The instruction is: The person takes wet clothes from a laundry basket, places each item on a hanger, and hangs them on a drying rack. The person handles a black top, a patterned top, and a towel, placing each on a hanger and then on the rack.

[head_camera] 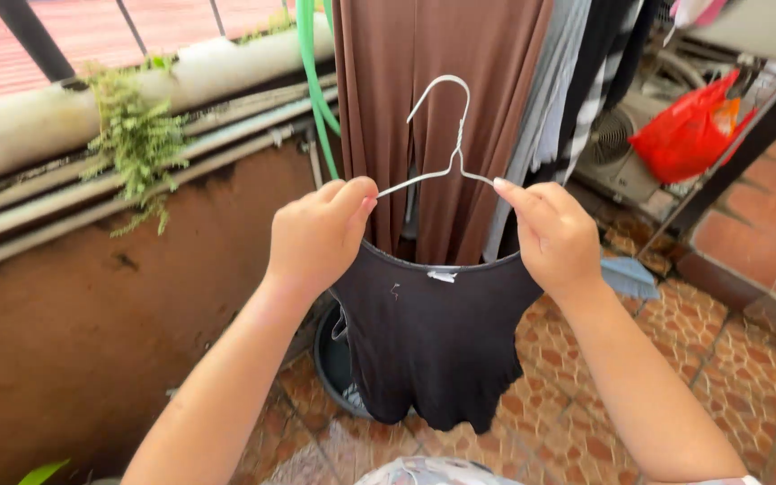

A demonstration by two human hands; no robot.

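A black sleeveless top (433, 341) hangs on a white wire hanger (446, 126) in front of me. My left hand (316, 238) pinches the hanger's left shoulder together with the top's strap. My right hand (554, 235) grips the right shoulder and the other strap the same way. The hanger's hook points up, free of any rail. The top's hem dangles above the tiled floor.
Brown trousers (433, 99) and other hung clothes (577, 81) fill the space behind. A green hose (313, 81) drops beside them. A dark bucket (334, 359) stands below, a low wall with ferns (136, 135) at left, a red bag (689, 130) at right.
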